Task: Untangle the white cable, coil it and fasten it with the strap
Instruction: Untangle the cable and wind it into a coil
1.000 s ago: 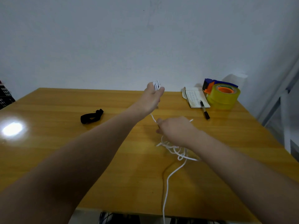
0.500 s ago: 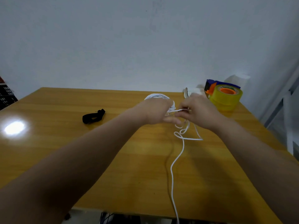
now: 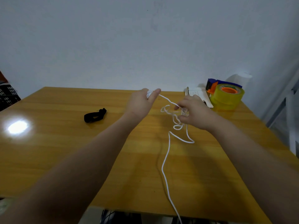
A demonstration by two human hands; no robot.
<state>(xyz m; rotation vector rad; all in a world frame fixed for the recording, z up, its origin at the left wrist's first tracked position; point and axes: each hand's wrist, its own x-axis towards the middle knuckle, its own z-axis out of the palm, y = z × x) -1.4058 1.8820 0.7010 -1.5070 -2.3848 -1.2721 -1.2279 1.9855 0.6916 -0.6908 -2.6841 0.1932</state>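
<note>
The white cable runs from a small coil wound around my left hand, across to my right hand, then trails in loose loops over the table and off its near edge. My left hand is raised above the table's far middle, its fingers closed around the coil. My right hand, just to the right, pinches the cable among several tangled loops. The black strap lies folded on the table to the left of my left hand, apart from both hands.
A wooden table stands against a grey wall. At its far right corner sit a yellow tape roll in a blue and orange dispenser and a small notebook. A bright light reflection shows at the left.
My left hand has lifted and moved away from my right hand, drawing a straight length of cable between them. My right hand has moved slightly nearer, with the loops hanging below it.
</note>
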